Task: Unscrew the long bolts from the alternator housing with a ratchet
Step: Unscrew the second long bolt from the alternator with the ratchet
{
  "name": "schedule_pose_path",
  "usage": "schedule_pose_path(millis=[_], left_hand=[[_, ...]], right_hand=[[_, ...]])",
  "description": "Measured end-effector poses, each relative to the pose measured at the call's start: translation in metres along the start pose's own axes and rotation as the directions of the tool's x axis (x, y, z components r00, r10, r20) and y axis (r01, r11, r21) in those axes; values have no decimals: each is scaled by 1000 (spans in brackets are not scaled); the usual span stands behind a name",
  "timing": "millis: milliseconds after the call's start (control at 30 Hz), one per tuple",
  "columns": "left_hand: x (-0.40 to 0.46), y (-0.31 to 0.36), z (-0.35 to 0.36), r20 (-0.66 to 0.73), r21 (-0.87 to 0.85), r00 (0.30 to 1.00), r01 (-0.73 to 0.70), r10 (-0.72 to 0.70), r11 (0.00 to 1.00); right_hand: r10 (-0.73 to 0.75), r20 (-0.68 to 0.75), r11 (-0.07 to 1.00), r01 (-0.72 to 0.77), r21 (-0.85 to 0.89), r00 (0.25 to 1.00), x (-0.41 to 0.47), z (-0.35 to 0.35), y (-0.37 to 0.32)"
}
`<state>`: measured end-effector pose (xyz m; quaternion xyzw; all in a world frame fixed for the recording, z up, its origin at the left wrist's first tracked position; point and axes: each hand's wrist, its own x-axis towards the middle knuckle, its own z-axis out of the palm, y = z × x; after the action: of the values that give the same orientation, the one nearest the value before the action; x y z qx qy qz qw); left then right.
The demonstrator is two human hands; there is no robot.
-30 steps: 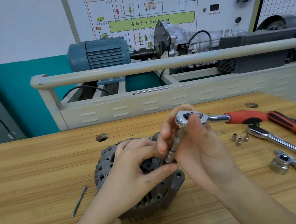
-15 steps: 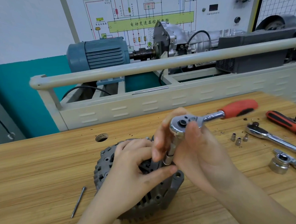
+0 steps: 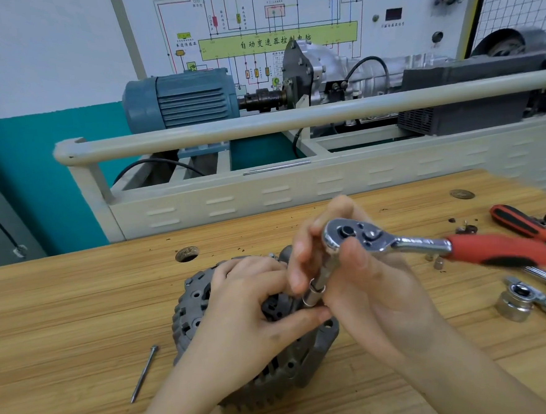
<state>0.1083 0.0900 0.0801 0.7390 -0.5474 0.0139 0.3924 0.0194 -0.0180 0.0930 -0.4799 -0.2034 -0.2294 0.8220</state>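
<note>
The alternator housing lies on the wooden workbench near the middle of the view, its finned grey body partly covered by both hands; the left hand rests over its top with the fingers curled down on the casting and the thumb stretched toward the socket, gripping the housing; the right hand is wrapped round the head end of the ratchet, fingers and thumb pinching the chrome head and the extension below it (the socket's tip is hidden between the two thumbs, so the bolt it meets cannot be seen). The ratchet's red-and-black handle points out to the right, above the bench and blurred. One long bolt lies loose on the bench to the left of the housing, well apart from the hands. To the right lie a second red-handled tool, a chrome ratchet with a large socket on it, and a few small sockets partly behind the blurred handle; a round hole sits in the benchtop just beyond the housing. Behind the bench runs a cream rail, and beyond it stand a blue electric motor coupled to a gearbox and a wiring-diagram board.
</note>
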Motion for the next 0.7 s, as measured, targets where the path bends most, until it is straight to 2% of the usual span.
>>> schedule_pose_path(millis=[133, 233, 400, 700], left_hand=[[-1, -3, -2, 38, -26, 998, -39, 40, 999], [-1, -2, -3, 29, -18, 999, -17, 18, 1000], [0, 1, -2, -15, -36, 1000, 2, -3, 999], [0, 0, -2, 14, -62, 1000, -20, 21, 998]], right_hand=[[47, -28, 999, -47, -11, 999, 2, -1, 1], [74, -34, 996, -72, 55, 997, 4, -5, 2], [41, -52, 999, -40, 28, 998, 4, -4, 3], [74, -4, 997, -74, 14, 997, 3, -4, 1]])
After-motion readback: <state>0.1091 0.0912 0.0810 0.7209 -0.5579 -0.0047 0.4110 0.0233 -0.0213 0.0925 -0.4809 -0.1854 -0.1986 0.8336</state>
